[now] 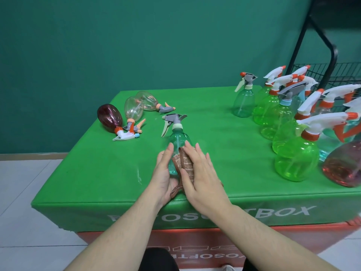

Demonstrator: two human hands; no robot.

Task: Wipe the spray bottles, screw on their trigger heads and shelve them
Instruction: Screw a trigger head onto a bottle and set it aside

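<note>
I see the teal spray bottle [176,141] upright near the front middle of the green counter [214,153], its grey trigger head [172,119] already on. My left hand [165,177] cups its left side with fingers straight; my right hand [199,173] presses a brown cloth [184,165] flat against its right side, fingers spread. Three bottles [125,114] lie on their sides at the far left. A crowd of upright green bottles [283,118] stands on the right, in front of the black wire rack [332,73].
</note>
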